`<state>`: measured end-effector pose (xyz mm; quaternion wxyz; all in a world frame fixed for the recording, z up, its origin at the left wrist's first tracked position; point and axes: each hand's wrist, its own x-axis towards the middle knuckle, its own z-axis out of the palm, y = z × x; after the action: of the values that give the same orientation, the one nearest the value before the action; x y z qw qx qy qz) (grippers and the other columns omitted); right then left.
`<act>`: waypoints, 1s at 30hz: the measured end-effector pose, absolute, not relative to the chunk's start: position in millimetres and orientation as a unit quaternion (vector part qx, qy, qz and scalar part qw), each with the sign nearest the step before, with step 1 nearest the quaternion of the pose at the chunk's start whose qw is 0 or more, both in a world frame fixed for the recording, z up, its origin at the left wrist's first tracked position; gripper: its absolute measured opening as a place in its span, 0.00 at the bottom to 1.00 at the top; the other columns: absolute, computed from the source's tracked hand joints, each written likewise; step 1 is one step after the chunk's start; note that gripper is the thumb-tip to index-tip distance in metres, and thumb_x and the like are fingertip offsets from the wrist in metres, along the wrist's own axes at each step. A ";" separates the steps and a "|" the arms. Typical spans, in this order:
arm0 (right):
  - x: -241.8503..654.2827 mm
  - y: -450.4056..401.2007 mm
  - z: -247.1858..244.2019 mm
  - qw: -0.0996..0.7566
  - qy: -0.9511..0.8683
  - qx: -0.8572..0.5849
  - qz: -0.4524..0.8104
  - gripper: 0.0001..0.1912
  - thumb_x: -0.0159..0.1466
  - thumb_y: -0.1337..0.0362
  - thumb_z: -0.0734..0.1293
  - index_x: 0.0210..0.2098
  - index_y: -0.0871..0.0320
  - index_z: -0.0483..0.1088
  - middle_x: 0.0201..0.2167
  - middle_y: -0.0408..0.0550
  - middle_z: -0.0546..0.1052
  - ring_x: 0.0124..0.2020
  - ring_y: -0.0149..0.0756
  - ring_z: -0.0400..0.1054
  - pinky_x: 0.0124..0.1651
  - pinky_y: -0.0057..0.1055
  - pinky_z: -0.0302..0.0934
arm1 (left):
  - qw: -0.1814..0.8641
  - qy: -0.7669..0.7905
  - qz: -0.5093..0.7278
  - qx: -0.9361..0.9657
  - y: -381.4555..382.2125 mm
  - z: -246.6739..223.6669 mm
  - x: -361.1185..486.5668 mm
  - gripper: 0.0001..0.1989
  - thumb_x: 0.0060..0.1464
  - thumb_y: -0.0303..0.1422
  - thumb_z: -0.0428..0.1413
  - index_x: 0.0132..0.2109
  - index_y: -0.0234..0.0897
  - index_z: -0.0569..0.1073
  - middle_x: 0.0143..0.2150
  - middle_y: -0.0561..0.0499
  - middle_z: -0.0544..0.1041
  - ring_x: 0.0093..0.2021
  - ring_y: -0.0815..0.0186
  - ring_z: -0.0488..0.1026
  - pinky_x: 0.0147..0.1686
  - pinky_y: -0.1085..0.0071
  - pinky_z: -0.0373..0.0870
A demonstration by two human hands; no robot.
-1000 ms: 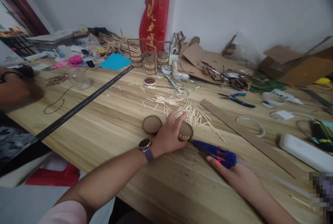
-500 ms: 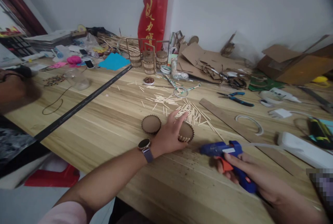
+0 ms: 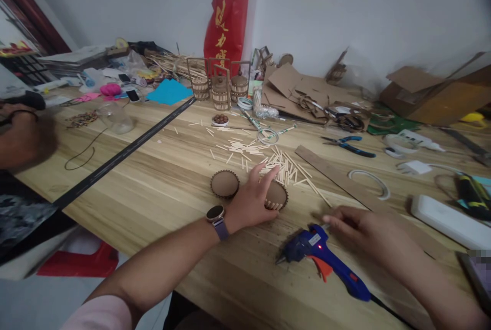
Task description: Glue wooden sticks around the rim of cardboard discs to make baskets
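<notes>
My left hand (image 3: 251,197), with a watch on its wrist, spans a round cardboard base (image 3: 276,194), thumb at its near rim and fingers at the far side. Short pale sticks stand along the near inside edge of that base. A second round cardboard base (image 3: 225,183) with a beaded-looking rim lies just left. The blue hot glue gun (image 3: 320,253) lies on the table, nozzle to the left. My right hand (image 3: 351,225) is at the gun's rear, fingers bent together and slightly blurred. A pale bit shows by its fingertips; what they hold is unclear.
Loose short sticks (image 3: 284,169) lie beyond the bases. Small stick baskets (image 3: 220,92) with tall handles stand before a red bag (image 3: 228,28). Pliers (image 3: 349,146), a cardboard strip (image 3: 337,179) and a white power strip (image 3: 448,222) lie right. Another person's arm (image 3: 23,133) is at left.
My right hand has let go of the glue gun's handle and moved to its rear. The gun now lies lower on the table. My left hand stays at the round base.
</notes>
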<state>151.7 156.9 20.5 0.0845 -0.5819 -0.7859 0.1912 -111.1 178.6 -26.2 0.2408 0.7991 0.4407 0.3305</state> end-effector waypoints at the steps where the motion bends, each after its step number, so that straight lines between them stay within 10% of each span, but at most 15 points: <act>1: 150.6 164.0 22.5 0.080 -0.797 -0.578 0.158 0.19 0.64 0.50 0.58 0.24 0.53 0.68 0.19 0.46 0.74 0.20 0.38 0.67 0.25 0.31 0.56 | 0.242 0.440 0.330 0.799 178.6 -26.0 -111.1 0.53 0.39 0.28 0.65 0.68 0.46 0.45 0.68 0.40 0.43 0.69 0.48 0.46 0.63 0.52 0.56; 7: 124.3 213.4 23.1 0.052 -0.881 -0.469 0.038 0.11 0.64 0.67 0.57 0.39 0.56 0.71 0.40 0.56 0.79 0.43 0.45 0.71 0.42 0.35 0.61 | 0.245 0.442 0.330 0.797 178.7 -24.1 -111.0 0.52 0.40 0.28 0.64 0.68 0.44 0.46 0.68 0.39 0.44 0.68 0.48 0.47 0.63 0.52 0.56; 30: 121.6 219.0 10.0 0.011 -0.867 -0.482 0.125 0.07 0.57 0.71 0.58 0.33 0.57 0.66 0.27 0.48 0.74 0.28 0.36 0.67 0.33 0.29 0.58 | 0.236 0.433 0.332 0.804 178.0 -23.4 -111.7 0.51 0.41 0.29 0.65 0.68 0.44 0.45 0.68 0.38 0.45 0.69 0.49 0.46 0.64 0.51 0.54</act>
<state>121.6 219.0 10.0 0.0106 -0.4817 -0.8673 0.1250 -111.7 178.0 -23.4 0.2359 0.8042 0.4332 0.3317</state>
